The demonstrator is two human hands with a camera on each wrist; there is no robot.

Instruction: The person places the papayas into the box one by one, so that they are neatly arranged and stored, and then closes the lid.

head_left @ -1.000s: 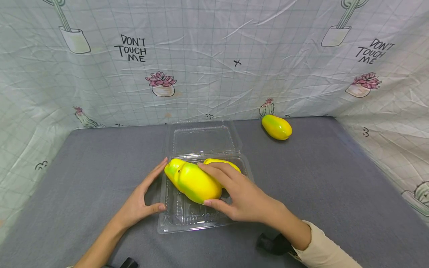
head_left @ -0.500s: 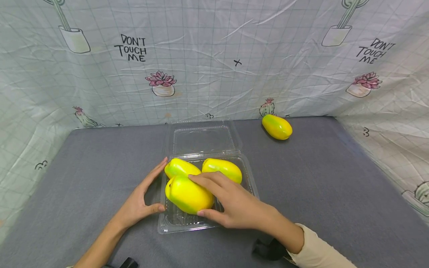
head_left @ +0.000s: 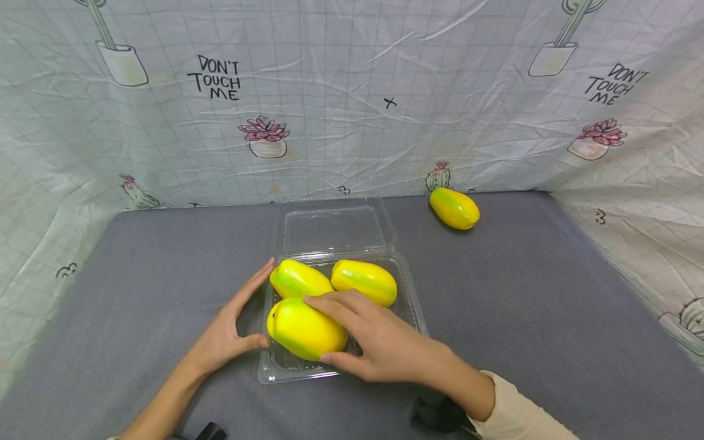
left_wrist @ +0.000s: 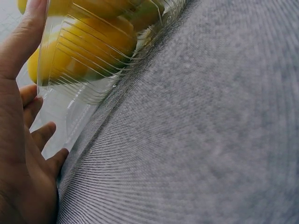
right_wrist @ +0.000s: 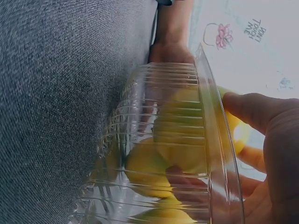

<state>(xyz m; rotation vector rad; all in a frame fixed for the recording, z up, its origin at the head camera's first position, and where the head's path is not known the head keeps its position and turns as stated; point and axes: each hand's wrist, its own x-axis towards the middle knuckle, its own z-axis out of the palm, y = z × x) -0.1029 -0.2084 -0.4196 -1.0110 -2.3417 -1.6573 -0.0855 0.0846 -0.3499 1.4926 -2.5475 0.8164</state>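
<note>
My right hand [head_left: 379, 339] grips a yellow-green mango [head_left: 308, 333] from its right side, thumb in front and fingers over the top, low in the front left of a clear plastic clamshell box [head_left: 415, 305]. Two more mangoes lie behind it in the box: one at the back left [head_left: 297, 278], the other at the back right [head_left: 365, 281]. Along the box's left side, my left hand [head_left: 225, 336] spreads thumb and fingers at the rim. In the left wrist view, the thumb [left_wrist: 28, 35] rests at the rim and the ribbed wall [left_wrist: 98, 88] shows mangoes through it.
The box's lid [head_left: 332, 226] lies folded back toward the rear. Another mango [head_left: 454, 209] sits at the back right of the grey cloth-covered table [head_left: 522, 287]. A printed curtain [head_left: 341, 91] hangs along the back and sides.
The right hand has carried the gripped mango forward and left, from over the back-left mango to the front left of the box. The left hand has stayed put.
</note>
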